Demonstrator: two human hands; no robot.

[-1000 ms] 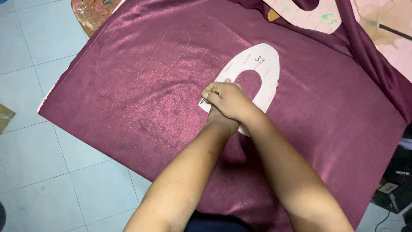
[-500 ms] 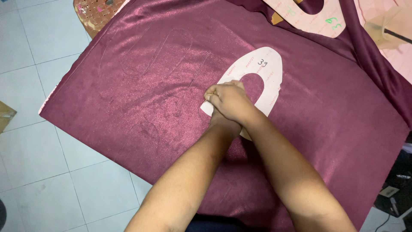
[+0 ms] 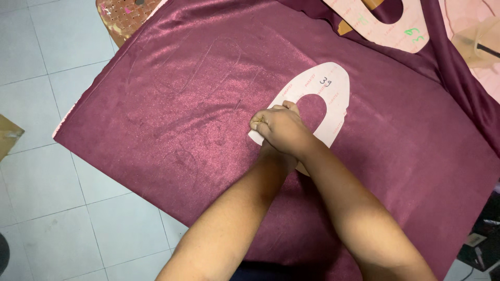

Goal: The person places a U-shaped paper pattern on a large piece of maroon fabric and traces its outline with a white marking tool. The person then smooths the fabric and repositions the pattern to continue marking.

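Note:
A white horseshoe-shaped paper template point(image 3: 333, 99) lies flat on a wide sheet of maroon fabric point(image 3: 182, 119). My arms cross over it. On top is my right hand point(image 3: 278, 127), its fingers curled tight at the template's lower left edge, and nothing shows inside them. My left hand point(image 3: 298, 167) is almost wholly hidden under my right wrist, seemingly resting on the template's lower end. Whether it is open or closed is hidden.
A larger pinkish template point(image 3: 385, 28) lies on the fabric at the top right. A perforated brown stool top point(image 3: 122, 15) shows beyond the top left edge. Pale floor tiles point(image 3: 57, 208) run along the left, and dark items point(image 3: 482, 244) sit at the lower right.
Both hands stay at the same spot on the template's lower left edge. Only the view shifts slightly.

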